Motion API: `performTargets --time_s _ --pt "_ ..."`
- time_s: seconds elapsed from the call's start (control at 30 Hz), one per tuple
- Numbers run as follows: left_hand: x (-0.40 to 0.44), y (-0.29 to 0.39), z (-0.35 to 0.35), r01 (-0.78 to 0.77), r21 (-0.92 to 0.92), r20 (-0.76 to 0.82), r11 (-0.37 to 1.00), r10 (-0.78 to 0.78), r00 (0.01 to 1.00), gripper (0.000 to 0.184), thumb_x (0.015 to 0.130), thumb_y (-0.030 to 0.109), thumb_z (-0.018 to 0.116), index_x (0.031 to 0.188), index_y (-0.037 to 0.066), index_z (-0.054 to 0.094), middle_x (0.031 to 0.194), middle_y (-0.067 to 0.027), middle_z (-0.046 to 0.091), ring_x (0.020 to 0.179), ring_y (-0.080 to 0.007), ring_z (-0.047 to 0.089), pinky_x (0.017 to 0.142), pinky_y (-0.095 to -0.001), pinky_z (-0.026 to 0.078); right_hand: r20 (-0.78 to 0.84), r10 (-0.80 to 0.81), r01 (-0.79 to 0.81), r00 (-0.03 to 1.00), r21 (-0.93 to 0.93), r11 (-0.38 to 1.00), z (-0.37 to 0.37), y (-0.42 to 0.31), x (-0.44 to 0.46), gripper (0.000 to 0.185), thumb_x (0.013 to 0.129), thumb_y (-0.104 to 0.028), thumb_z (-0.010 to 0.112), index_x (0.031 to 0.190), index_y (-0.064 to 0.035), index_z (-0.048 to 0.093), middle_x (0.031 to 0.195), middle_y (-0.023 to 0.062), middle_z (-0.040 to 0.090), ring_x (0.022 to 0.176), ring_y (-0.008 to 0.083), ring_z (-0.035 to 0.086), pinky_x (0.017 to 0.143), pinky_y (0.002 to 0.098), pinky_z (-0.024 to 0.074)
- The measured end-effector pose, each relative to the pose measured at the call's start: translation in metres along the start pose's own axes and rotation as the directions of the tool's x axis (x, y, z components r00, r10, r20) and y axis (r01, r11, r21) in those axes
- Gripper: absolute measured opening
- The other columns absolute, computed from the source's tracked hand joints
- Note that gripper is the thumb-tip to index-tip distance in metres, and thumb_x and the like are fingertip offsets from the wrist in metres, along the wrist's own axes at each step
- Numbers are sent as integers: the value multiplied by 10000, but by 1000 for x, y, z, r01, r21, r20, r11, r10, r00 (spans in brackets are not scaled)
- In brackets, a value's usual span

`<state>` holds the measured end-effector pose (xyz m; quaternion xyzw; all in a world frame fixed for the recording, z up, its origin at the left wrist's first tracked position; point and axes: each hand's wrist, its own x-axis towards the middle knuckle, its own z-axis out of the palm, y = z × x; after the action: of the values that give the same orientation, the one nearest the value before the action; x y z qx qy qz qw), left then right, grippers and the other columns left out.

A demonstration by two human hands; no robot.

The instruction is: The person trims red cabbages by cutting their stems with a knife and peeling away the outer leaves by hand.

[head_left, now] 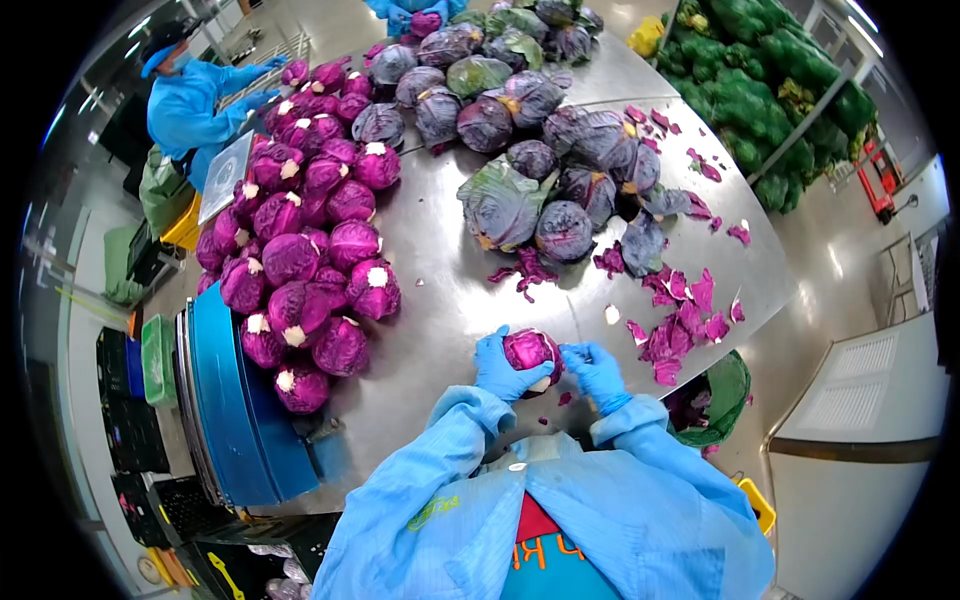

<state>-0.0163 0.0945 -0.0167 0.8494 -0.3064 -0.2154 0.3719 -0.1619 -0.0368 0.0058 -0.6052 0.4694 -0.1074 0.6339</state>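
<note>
My left hand [503, 368], in a blue glove, is wrapped round the left side of a red cabbage [530, 350] just above the metal table. A pale cut stem end shows at the cabbage's lower side. Close against its right side is my right hand [594, 374], gloved too, with curled fingers; what they hold, if anything, I cannot make out. To the right lie loose purple leaves [680, 335] and a small pale stem piece [611, 314]. Untrimmed dark cabbages [565, 232] with outer leaves sit ahead. Glossy trimmed cabbages [300, 305] with pale cut stems are heaped at the left.
The steel table [450, 330] has its right edge above a green-lined bin [722, 400] holding leaves. Blue trays [235, 400] stand at its left edge. A co-worker [195, 100] in blue is at the far left, another [415, 12] at the far end. Green net sacks [760, 90] fill a rack.
</note>
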Motion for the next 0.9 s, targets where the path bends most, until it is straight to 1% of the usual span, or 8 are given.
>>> performTargets --time_s 0.07,0.17,0.3,0.4,0.5,0.6,0.7,0.9 --pt "-3 -6 0 -33 -21 27 999 33 999 1003 602 446 847 1360 -16 379 1276 -210 429 1183 -340 453 1036 -410 374 20 52 -55 998 183 981 18 -5 -12 263 844 -271 736 944 -54 625 732 -5 577 567 53 495 436 229 384" --pt "-10 -17 13 -101 -133 -16 986 100 995 979 634 395 839 1374 -15 346 1300 -208 405 1214 -342 435 1055 -409 358 -7 -11 13 1000 234 972 20 0 1 269 837 -254 742 955 -41 629 755 9 593 597 72 515 481 230 414" --pt "-18 2 13 -63 -151 4 986 64 998 977 610 354 859 1362 0 347 1300 -199 393 1217 -340 432 1061 -407 353 41 -151 154 988 -73 985 10 11 21 346 823 -302 745 1010 -36 629 785 41 617 669 115 558 547 264 467" --pt "-21 5 18 -124 -159 -57 980 116 992 946 542 374 858 1303 41 406 1269 -194 448 1170 -371 455 1023 -458 361 204 40 -1 978 -186 983 -8 -20 16 401 816 -356 750 1015 -27 639 838 49 623 728 141 555 685 282 483" --pt "-13 11 10 -76 -221 75 972 94 993 941 516 361 866 1289 60 421 1260 -185 457 1177 -367 454 1024 -455 361 266 169 -145 949 -107 984 -19 -17 18 416 808 -356 761 1044 -36 642 847 38 623 739 129 553 666 264 473" --pt "-5 11 9 -216 -101 127 971 228 965 986 479 329 896 1293 37 422 1264 -186 454 1210 -357 442 1055 -423 350 198 7 -3 980 -24 1000 -19 -4 26 416 805 -317 770 1102 -54 644 830 10 593 693 96 519 575 231 430" --pt "-1 17 -1 -398 -17 255 917 389 885 969 492 364 892 1292 32 456 1329 -198 443 1250 -378 425 1067 -432 337 471 23 -88 882 117 989 -29 -8 37 439 798 -256 779 1174 -80 636 801 -22 552 623 60 466 501 208 364" --pt "16 42 -8 -312 -1 414 950 285 865 927 509 451 875 1248 1 542 1284 -220 512 1226 -373 479 1049 -412 380 648 137 -150 749 -37 988 -49 -2 56 526 800 -177 775 1291 -137 589 814 -59 549 635 37 467 534 187 380"
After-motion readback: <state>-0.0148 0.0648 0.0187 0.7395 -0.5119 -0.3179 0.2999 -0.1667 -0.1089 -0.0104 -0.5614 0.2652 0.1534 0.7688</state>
